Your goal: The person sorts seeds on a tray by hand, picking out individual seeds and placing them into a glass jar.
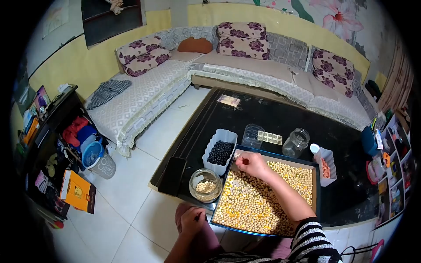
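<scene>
Right hand: over the far-left corner of the shallow tray, forearm reaching in from the near right under a striped sleeve. Grip: fingers curled, tips drawn together; cannot tell whether anything is pinched between them.

Left hand: resting on the left thigh, near side, left of the tray. Grip: fingers bent; a small dark patch shows by them, and cannot tell whether it is a held item.

Tray contents: bean-and-kernel mix, pale beans with yellow kernels, spread over most of the floor; thinner at the far left, close to the right hand. Tray sits at the near side of the black bench.

Left of tray: white tub of black beans; nearer, a glass jar partly filled with pale beans; farther left, a dark flat slab.

Beyond tray: clear jar, small white lid. Right of tray: second white tub with reddish pieces.
</scene>
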`<state>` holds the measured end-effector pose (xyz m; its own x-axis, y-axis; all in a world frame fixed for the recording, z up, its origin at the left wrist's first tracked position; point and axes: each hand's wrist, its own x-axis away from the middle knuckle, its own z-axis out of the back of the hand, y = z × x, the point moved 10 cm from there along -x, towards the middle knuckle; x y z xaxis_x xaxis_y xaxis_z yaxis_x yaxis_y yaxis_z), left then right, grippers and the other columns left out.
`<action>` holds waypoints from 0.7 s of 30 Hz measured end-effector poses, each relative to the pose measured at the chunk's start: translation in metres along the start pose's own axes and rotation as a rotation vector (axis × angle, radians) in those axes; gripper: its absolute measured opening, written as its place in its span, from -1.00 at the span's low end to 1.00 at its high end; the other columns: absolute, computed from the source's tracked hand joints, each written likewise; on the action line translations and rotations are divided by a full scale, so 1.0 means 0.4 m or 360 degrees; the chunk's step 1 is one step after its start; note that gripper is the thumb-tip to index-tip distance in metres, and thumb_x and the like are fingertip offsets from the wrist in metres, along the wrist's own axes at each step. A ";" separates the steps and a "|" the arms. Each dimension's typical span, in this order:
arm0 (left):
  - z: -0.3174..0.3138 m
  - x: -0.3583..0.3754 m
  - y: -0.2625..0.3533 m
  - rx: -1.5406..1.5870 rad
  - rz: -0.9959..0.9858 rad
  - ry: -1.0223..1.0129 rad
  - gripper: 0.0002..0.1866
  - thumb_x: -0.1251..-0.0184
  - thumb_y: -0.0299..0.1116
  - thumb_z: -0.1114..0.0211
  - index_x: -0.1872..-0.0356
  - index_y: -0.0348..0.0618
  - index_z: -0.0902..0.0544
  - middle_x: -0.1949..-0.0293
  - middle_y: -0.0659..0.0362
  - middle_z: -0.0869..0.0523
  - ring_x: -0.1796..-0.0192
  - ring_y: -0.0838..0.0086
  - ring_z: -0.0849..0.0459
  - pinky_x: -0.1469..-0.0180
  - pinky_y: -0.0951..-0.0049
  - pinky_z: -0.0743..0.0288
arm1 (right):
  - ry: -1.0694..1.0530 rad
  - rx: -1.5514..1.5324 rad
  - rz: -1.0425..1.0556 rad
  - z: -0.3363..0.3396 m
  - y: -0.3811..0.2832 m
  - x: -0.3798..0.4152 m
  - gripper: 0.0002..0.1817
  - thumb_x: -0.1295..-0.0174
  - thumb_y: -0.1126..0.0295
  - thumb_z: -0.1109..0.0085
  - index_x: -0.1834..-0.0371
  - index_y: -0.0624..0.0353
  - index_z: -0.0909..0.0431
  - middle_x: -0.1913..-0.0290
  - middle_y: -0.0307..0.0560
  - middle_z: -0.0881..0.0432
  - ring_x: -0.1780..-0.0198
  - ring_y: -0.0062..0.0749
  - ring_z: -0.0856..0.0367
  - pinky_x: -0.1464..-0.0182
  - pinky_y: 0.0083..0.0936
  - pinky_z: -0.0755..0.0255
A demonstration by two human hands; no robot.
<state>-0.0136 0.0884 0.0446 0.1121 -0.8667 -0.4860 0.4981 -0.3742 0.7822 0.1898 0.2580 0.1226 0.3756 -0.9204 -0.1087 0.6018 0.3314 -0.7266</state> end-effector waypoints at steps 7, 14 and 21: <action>0.001 -0.003 0.003 -0.0021 -0.0022 -0.0005 -0.92 0.04 -0.55 -0.30 0.48 -0.17 -0.60 0.49 0.12 -0.62 0.45 0.34 -0.61 0.40 0.47 -0.47 | -0.0061 0.0316 0.0173 -0.075 0.100 0.027 -0.90 0.10 0.50 -0.18 0.46 0.14 -0.56 0.45 -0.08 -0.61 0.39 -0.26 -0.59 0.27 -0.44 -0.48; -0.001 -0.004 0.007 -0.0012 -0.0017 -0.0020 -0.93 0.03 -0.55 -0.29 0.47 -0.19 -0.60 0.50 0.13 -0.62 0.47 0.35 -0.61 0.43 0.48 -0.46 | 0.0066 0.0554 0.0322 -0.089 0.114 0.020 -0.86 0.12 0.56 -0.10 0.44 0.14 -0.56 0.40 -0.02 -0.59 0.32 -0.20 -0.58 0.20 -0.39 -0.47; 0.006 -0.008 0.017 -0.0002 -0.0034 0.0001 -0.93 0.03 -0.56 -0.29 0.47 -0.19 -0.61 0.50 0.12 -0.62 0.46 0.35 -0.61 0.42 0.48 -0.46 | 0.0047 0.0629 0.0205 -0.053 0.132 0.011 -0.85 0.13 0.49 -0.14 0.42 0.15 -0.57 0.38 0.00 -0.59 0.29 -0.16 -0.57 0.19 -0.37 -0.46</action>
<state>-0.0125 0.0879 0.0523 0.1016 -0.8583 -0.5030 0.5013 -0.3925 0.7711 0.2085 0.2672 0.0693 0.4485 -0.8700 -0.2049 0.7778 0.4929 -0.3901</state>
